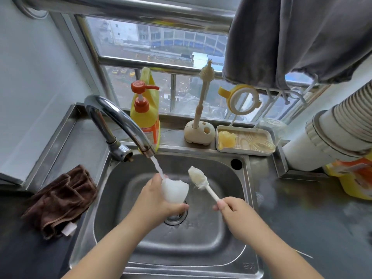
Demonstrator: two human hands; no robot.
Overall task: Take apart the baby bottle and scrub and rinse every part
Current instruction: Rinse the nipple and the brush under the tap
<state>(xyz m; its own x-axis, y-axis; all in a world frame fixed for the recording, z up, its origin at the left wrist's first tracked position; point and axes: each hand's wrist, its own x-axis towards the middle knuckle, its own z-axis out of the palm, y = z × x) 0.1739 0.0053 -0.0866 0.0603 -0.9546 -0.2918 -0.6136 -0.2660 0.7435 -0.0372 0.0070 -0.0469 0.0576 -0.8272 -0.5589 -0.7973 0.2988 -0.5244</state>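
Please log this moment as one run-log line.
left hand: holds foamy clear bottle under tap stream | right hand: grips white bottle brush

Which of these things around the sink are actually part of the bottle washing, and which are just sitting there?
In use:
- bottle, foamy, held by the left hand under the running tap
- bottle brush, held by the right hand
- sink

Lying about:
- brown cloth
- soap dispenser
- second brush in its stand
- drying tray
- grey cloth overhead

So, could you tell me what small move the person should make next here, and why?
Probably bring the brush into the bottle. The left hand holds the bottle, white with foam or water, under the running tap, while the right hand holds the brush just beside it, apart.
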